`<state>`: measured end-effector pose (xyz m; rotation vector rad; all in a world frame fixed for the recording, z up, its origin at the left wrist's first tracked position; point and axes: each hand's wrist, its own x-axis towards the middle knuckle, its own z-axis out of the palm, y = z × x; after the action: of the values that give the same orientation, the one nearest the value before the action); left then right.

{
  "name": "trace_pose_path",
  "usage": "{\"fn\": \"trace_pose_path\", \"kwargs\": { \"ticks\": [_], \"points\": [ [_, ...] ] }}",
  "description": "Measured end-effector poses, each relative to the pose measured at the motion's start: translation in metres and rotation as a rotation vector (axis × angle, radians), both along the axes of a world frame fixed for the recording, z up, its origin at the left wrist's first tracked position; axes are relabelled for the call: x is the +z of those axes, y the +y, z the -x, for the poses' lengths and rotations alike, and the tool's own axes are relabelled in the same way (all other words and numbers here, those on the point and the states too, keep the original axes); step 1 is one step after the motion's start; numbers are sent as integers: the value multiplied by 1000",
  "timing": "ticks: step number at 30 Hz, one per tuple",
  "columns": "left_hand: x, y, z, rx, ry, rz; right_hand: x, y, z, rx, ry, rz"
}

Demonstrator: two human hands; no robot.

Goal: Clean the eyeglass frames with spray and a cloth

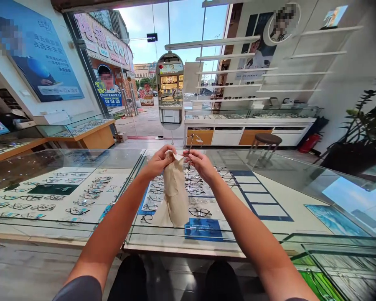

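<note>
My left hand (160, 161) pinches the top of a beige cloth (174, 190), which hangs down over the glass display case (253, 167). In my right hand (201, 162) is a thin-framed pair of eyeglasses (191, 144), held upright just right of the cloth; part of the frame is hidden by my fingers. The two hands are close together above the case. Beneath the glass lie rows of eyeglasses, among them a dark-framed pair (200, 212) close to the cloth's lower end.
More eyeglass frames (94, 188) fill the left case. A blue card (203, 229) and a blue-edged tray (263, 196) lie in the case. Beyond stand an oval mirror (170, 92), a round stool (267, 140), wall shelves (228, 71) and a potted plant (347, 138).
</note>
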<state>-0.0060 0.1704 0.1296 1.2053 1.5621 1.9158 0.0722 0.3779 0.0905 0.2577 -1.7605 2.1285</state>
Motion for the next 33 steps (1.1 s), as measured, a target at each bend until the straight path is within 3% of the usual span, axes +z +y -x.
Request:
{"fn": "trace_pose_path", "kwargs": {
  "ticks": [4,7,12,20,23,28,33],
  "points": [
    [-26,6,13,-12,3,-27,-5,5,-1,-13,-1,10],
    [-36,1,15,-13,-18,16,-8,4,-2,33,-18,-11],
    [-38,-4,12,-45,-132,20,-13,3,-2,116,-67,2],
    [-47,5,13,75,-145,102,-11,9,-4,226,-127,83],
    [-54,9,19,95,-140,95,-11,12,-4,229,-129,81],
    [-64,13,29,268,-91,95,-10,15,-4,203,-100,52],
    [-59,8,26,312,-193,218,-9,12,-6,182,-52,4]
  ]
}}
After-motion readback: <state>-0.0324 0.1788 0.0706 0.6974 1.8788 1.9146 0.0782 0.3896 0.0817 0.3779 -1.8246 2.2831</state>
